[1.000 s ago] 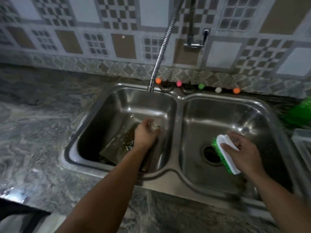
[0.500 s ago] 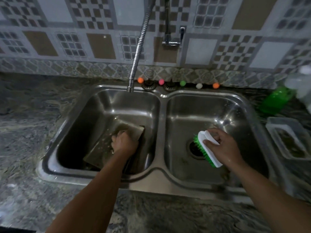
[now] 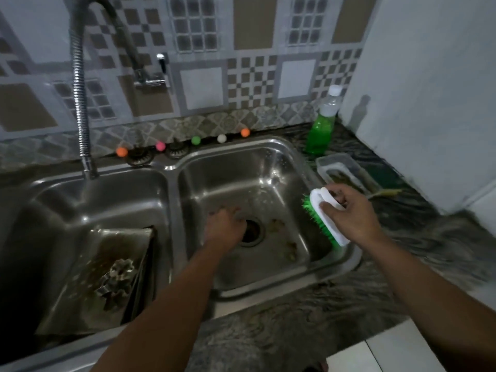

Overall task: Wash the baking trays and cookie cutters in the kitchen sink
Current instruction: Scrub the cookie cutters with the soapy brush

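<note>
1. Two hands work at the double sink (image 3: 349, 261). The left hand (image 3: 224, 232) reaches down into the right basin beside the drain (image 3: 251, 232); its fingers are blurred, so whether it grips anything cannot be told. The right hand (image 3: 351, 214) is closed around the white handle of a green-bristled scrub brush (image 3: 322, 210), held over the right rim of that basin.
2. Step in hand, as judged: preparing to scrub, with the left hand at the drain, perhaps clearing debris or fetching a piece. The next move calls for bringing brush and a dirty item together.
3. Left basin: a soiled baking tray (image 3: 88, 280) leans against the divider, with fluted cookie cutters (image 3: 115, 283) lying on it. The flexible faucet hose (image 3: 80, 108) hangs over this basin's back edge; no water shows.
4. Right basin: brown scraps lie near the drain.
5. Counter, back right corner: a bottle of green liquid (image 3: 322, 130); near it, a clear tub (image 3: 342, 167) with murky contents.
</note>
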